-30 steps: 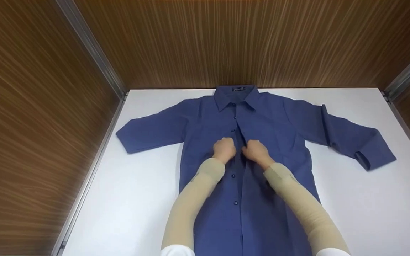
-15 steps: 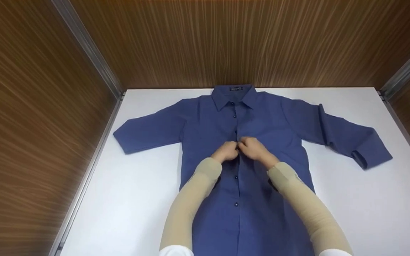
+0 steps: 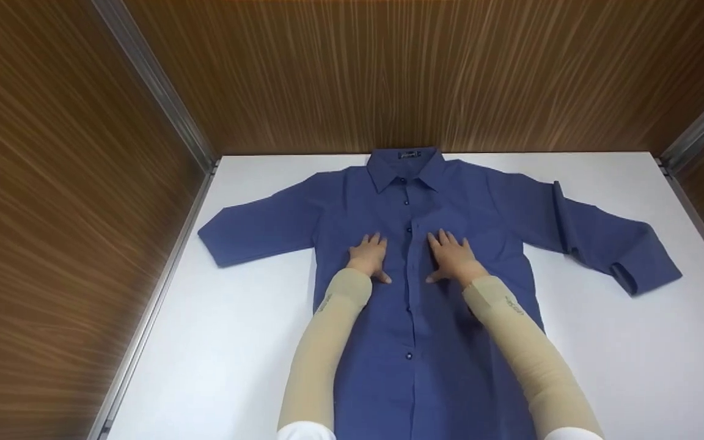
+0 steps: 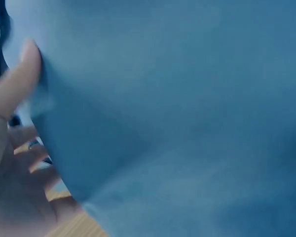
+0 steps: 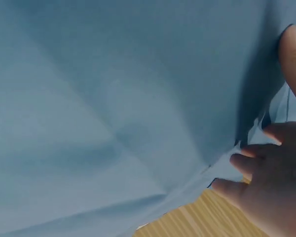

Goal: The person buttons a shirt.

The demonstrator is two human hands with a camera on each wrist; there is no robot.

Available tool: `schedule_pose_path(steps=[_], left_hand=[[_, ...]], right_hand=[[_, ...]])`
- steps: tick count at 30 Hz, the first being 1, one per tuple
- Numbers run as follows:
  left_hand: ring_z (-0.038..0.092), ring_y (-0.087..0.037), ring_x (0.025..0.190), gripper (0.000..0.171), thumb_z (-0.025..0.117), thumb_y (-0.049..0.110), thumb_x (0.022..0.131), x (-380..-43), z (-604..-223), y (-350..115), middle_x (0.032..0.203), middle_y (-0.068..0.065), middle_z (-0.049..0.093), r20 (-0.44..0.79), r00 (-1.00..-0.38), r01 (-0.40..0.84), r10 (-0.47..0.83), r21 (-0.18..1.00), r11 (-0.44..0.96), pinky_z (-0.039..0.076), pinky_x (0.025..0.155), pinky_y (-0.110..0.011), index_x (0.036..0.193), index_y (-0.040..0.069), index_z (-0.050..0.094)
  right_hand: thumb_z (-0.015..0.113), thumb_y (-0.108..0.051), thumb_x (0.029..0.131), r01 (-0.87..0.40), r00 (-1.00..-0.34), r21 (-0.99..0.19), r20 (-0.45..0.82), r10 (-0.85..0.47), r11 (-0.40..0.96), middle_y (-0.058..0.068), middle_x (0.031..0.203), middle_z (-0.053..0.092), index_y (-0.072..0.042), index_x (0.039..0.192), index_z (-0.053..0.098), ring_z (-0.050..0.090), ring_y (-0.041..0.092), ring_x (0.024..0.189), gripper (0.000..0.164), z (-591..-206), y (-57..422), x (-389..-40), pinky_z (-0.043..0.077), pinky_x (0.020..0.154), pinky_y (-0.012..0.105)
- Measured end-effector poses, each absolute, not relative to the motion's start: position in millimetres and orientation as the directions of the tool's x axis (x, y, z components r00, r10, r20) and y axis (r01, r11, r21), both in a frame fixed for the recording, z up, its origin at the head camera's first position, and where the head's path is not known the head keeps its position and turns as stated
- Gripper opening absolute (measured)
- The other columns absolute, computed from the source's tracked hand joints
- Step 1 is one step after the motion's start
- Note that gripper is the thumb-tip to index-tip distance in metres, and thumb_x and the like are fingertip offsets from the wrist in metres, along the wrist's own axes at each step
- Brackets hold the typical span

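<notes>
A dark blue button-up shirt (image 3: 370,342) lies front side up, its collar (image 3: 382,168) toward the back wall. My left hand (image 3: 369,255) rests with spread fingers on the shirt front, left of the button placket (image 3: 413,263). Right of the placket, my right hand (image 3: 453,256) lies on the cloth, fingers apart too. Neither hand grips anything. Small dark buttons run down the middle, one of them a button (image 3: 409,355) below the hands. Both wrist views show the hand's thumb and fingers against the blue cloth.
The shirt lies on a white table (image 3: 223,354). Its left sleeve in view (image 3: 260,226) is shorter-looking, while the right sleeve (image 3: 608,238) is creased and folded. Wood-grain panels (image 3: 419,73) stand behind and at both sides, with metal rails (image 3: 162,91) at the corners.
Both hands were curled at the placket, coming together half a second ago. Now they have let go, moved apart and flattened on the shirt; the front edges lie closer together than one second ago.
</notes>
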State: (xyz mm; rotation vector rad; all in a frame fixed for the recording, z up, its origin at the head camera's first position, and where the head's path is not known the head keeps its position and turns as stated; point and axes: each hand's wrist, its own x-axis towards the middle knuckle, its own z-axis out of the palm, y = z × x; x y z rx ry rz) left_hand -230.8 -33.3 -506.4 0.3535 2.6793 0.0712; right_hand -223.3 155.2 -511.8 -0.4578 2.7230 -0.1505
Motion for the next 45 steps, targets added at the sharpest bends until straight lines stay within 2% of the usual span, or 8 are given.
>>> schedule_pose_path(steps=[9, 15, 19, 26, 31, 35, 40, 45], left_hand=[[0.032, -0.026, 0.119, 0.107, 0.077, 0.052, 0.051, -243, -524, -29, 0.135, -0.005, 0.031, -0.423, -0.875, 0.270, 0.238, -0.017, 0.963, 0.036, 0.087, -0.048, 0.138, 0.014, 0.029], [0.036, -0.026, 0.113, 0.112, 0.077, 0.056, 0.045, -242, -521, -26, 0.129, -0.006, 0.035, -0.395, -0.885, 0.299, 0.248, -0.072, 0.952, 0.038, 0.085, -0.046, 0.137, 0.011, 0.031], [0.037, -0.025, 0.112, 0.110, 0.076, 0.056, 0.048, -234, -507, -26, 0.129, -0.006, 0.035, -0.379, -0.892, 0.304, 0.246, -0.100, 0.947, 0.040, 0.083, -0.044, 0.137, 0.010, 0.031], [0.034, -0.025, 0.108, 0.102, 0.078, 0.055, 0.046, -234, -507, -24, 0.121, -0.008, 0.037, -0.363, -0.901, 0.291, 0.238, -0.099, 0.952, 0.037, 0.084, -0.045, 0.130, 0.011, 0.041], [0.021, -0.028, 0.126, 0.113, 0.080, 0.053, 0.043, -238, -510, -23, 0.138, -0.009, 0.026, -0.371, -0.901, 0.281, 0.225, -0.104, 0.954, 0.031, 0.090, -0.050, 0.135, 0.011, 0.032], [0.014, -0.028, 0.131, 0.115, 0.079, 0.052, 0.045, -242, -510, -26, 0.144, -0.007, 0.020, -0.389, -0.896, 0.257, 0.214, -0.063, 0.964, 0.028, 0.093, -0.051, 0.139, 0.012, 0.026], [0.026, -0.027, 0.126, 0.111, 0.078, 0.054, 0.046, -243, -509, -25, 0.139, -0.007, 0.029, -0.411, -0.881, 0.271, 0.236, -0.030, 0.962, 0.032, 0.090, -0.050, 0.135, 0.011, 0.029], [0.037, -0.025, 0.115, 0.108, 0.079, 0.055, 0.044, -244, -508, -20, 0.129, -0.006, 0.036, -0.431, -0.868, 0.311, 0.246, -0.086, 0.947, 0.036, 0.086, -0.048, 0.132, 0.013, 0.030]], right_hand=[[0.077, -0.042, 0.060, -0.345, -0.888, -0.089, -0.290, -0.356, 0.934, 0.026, 0.124, 0.037, 0.006, 0.135, 0.024, 0.036, 0.040, 0.112, 0.104, -514, 151, -224, 0.038, 0.081, 0.054], [0.079, -0.041, 0.058, -0.321, -0.898, -0.099, -0.284, -0.336, 0.942, 0.026, 0.127, 0.035, 0.007, 0.136, 0.020, 0.035, 0.041, 0.114, 0.109, -515, 151, -224, 0.036, 0.080, 0.057], [0.078, -0.047, 0.056, -0.307, -0.902, -0.082, -0.292, -0.317, 0.948, 0.026, 0.124, 0.039, 0.005, 0.138, 0.013, 0.037, 0.041, 0.111, 0.117, -511, 149, -223, 0.037, 0.079, 0.056], [0.077, -0.039, 0.062, -0.314, -0.893, -0.063, -0.319, -0.317, 0.947, 0.028, 0.116, 0.042, 0.003, 0.128, 0.037, 0.037, 0.042, 0.108, 0.088, -510, 146, -223, 0.036, 0.079, 0.057], [0.077, -0.040, 0.061, -0.342, -0.886, -0.085, -0.304, -0.351, 0.936, 0.030, 0.128, 0.030, 0.000, 0.124, 0.038, 0.028, 0.044, 0.117, 0.085, -513, 147, -228, 0.029, 0.084, 0.063], [0.076, -0.038, 0.062, -0.358, -0.867, -0.128, -0.322, -0.380, 0.925, 0.030, 0.135, 0.024, 0.002, 0.123, 0.038, 0.022, 0.044, 0.123, 0.083, -513, 150, -232, 0.022, 0.087, 0.066], [0.078, -0.039, 0.061, -0.359, -0.855, -0.128, -0.353, -0.381, 0.925, 0.029, 0.131, 0.030, 0.006, 0.123, 0.037, 0.028, 0.044, 0.120, 0.087, -513, 154, -234, 0.027, 0.085, 0.064], [0.081, -0.043, 0.054, -0.348, -0.861, -0.104, -0.357, -0.361, 0.932, 0.027, 0.124, 0.036, 0.006, 0.123, 0.032, 0.036, 0.041, 0.112, 0.098, -511, 155, -236, 0.032, 0.083, 0.059]])
